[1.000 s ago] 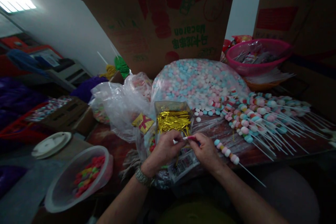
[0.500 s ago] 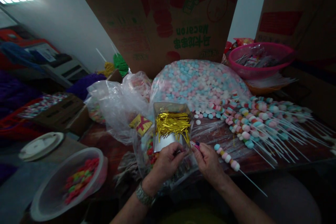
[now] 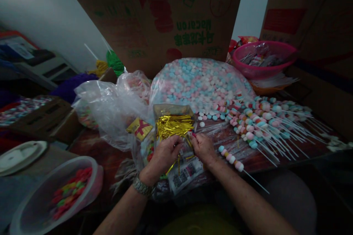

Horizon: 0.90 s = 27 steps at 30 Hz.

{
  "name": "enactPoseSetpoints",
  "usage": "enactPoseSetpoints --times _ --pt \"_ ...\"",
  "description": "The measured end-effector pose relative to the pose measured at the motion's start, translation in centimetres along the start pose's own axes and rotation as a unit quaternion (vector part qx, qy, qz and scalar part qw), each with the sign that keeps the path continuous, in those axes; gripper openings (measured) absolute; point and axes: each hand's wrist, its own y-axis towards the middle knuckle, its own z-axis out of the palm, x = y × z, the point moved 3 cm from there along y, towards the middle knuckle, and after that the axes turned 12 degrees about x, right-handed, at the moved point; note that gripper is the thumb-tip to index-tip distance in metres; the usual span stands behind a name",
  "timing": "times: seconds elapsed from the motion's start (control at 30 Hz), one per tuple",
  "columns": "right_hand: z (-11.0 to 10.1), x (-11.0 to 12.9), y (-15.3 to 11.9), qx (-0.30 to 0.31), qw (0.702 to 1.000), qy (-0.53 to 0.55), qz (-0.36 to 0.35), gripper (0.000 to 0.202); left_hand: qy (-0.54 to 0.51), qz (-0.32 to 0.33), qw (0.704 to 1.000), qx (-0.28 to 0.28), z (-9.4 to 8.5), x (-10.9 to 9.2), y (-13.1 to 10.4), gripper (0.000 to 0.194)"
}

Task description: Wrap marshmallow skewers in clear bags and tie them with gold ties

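My left hand (image 3: 167,154), with a watch on the wrist, is closed in a pinch at the front of a tray (image 3: 172,109) of gold twist ties (image 3: 175,125). A few gold strips hang below its fingers. Close by on the right, my right hand (image 3: 203,148) is also closed, its fingertips at the tray's front right corner. What either hand holds is too small and dark to make out. A skewer of marshmallows (image 3: 231,158) lies to the right of my right hand. Under my hands is a printed plastic wrapper (image 3: 186,176).
A large clear bag of pastel marshmallows (image 3: 201,80) stands behind the tray. Many finished skewers (image 3: 264,121) are piled at right, below a pink basket (image 3: 261,66). At left are a bowl (image 3: 91,169) of colourful candies and a crumpled plastic bag (image 3: 107,106). A cardboard box (image 3: 165,40) rises behind.
Both hands have moved up and over the front of the tray, nearer the twist ties. Gold strips now hang below my left hand. The whole view has shifted slightly.
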Motion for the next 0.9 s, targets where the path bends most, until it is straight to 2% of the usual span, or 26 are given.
enactPoseSetpoints --times 0.07,0.1,0.13,0.23,0.27,0.43,0.5,0.57,0.6,0.67,0.73,0.77,0.83,0.9 --pt "-1.0 0.5 -0.2 -0.013 1.000 0.001 -0.003 0.021 0.012 -0.004 1.000 0.012 -0.3 0.1 -0.3 0.018" --pt "-1.5 0.8 -0.4 -0.008 1.000 0.019 -0.017 0.026 0.011 0.006 1.000 0.024 -0.5 0.1 -0.5 0.018" --pt "-2.1 1.3 -0.7 0.007 0.998 0.045 -0.038 0.028 0.006 0.025 0.999 0.041 -0.7 0.0 -0.6 0.019" --pt "-3.1 3.1 -1.8 0.070 0.985 0.125 -0.094 0.007 -0.012 0.078 0.993 0.086 -1.5 -0.3 -0.9 0.019" --pt "-3.2 3.5 -2.3 0.075 0.983 0.135 -0.096 0.009 -0.003 0.084 0.992 0.089 -1.7 -0.5 -1.0 0.019" --pt "-3.0 4.0 -3.9 0.007 0.983 0.162 -0.086 0.013 0.073 0.063 0.994 0.058 -2.2 -1.5 -2.1 0.018" --pt "-3.4 3.3 -3.8 -0.033 0.980 0.181 -0.076 0.011 0.055 0.025 0.997 0.043 -2.0 -1.6 -2.5 0.020" --pt "-4.0 2.3 -3.3 -0.049 0.972 0.224 -0.051 0.021 0.020 0.003 0.999 0.047 -1.8 -1.6 -2.7 0.021" --pt "-4.2 1.9 -3.0 -0.026 0.964 0.263 -0.037 0.033 -0.003 0.003 0.998 0.058 -1.7 -1.6 -2.8 0.021" --pt "-4.1 1.5 -2.4 0.075 0.932 0.354 -0.008 0.050 -0.054 0.012 0.994 0.089 -1.8 -1.7 -2.7 0.021" --pt "-3.4 1.6 -2.2 0.175 0.896 0.408 0.017 0.042 -0.098 0.015 0.989 0.112 -2.1 -1.8 -2.7 0.021" --pt "-3.1 1.7 -2.4 0.198 0.887 0.416 0.028 0.032 -0.117 0.017 0.985 0.123 -2.2 -1.9 -2.7 0.021" --pt "-2.4 1.9 -2.8 0.190 0.890 0.413 0.042 0.018 -0.133 0.022 0.980 0.147 -2.4 -2.2 -2.8 0.020" --pt "-1.9 2.2 -3.4 0.161 0.901 0.401 0.047 0.017 -0.099 0.022 0.985 0.137 -2.4 -2.5 -3.0 0.017"
